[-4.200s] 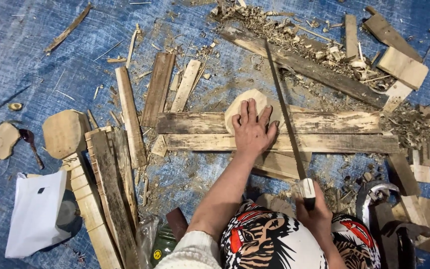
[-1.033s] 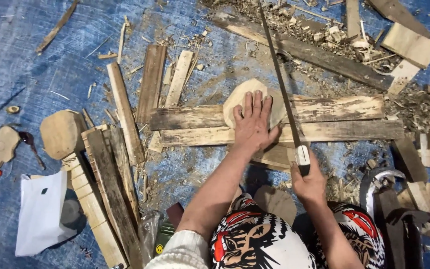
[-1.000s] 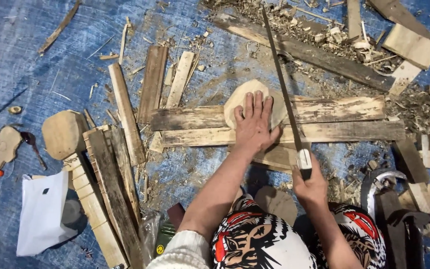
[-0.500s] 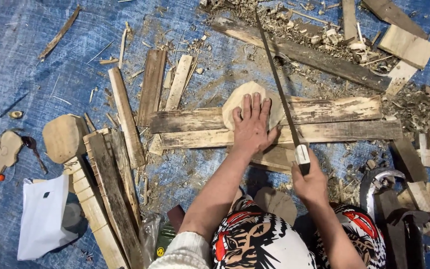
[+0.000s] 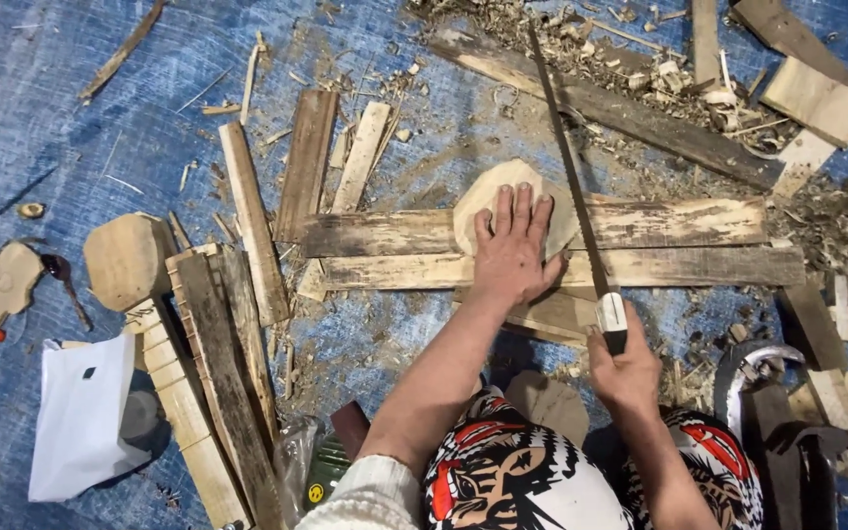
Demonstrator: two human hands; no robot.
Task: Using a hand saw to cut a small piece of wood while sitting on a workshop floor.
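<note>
The ground sheet point(image 5: 149, 128) is mottled blue, dusted with tan sawdust and pale shavings point(image 5: 660, 69). The rounded wood piece point(image 5: 503, 191) is a pale cream-tan, while the two planks point(image 5: 699, 245) beneath it are weathered grey-brown with darker streaks, and the saw point(image 5: 571, 177) has a dark blade and a black-and-white handle. The trousers point(image 5: 512, 481) carry a bold print in red, white and black, and the plastic bag point(image 5: 80, 412) is plain white.

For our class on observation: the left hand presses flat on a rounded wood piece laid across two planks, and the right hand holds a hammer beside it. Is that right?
Not quite. The right hand holds a saw, not a hammer; the head view shows its long thin blade. The rest stands: the left hand lies flat on the wood piece across two planks.
</note>
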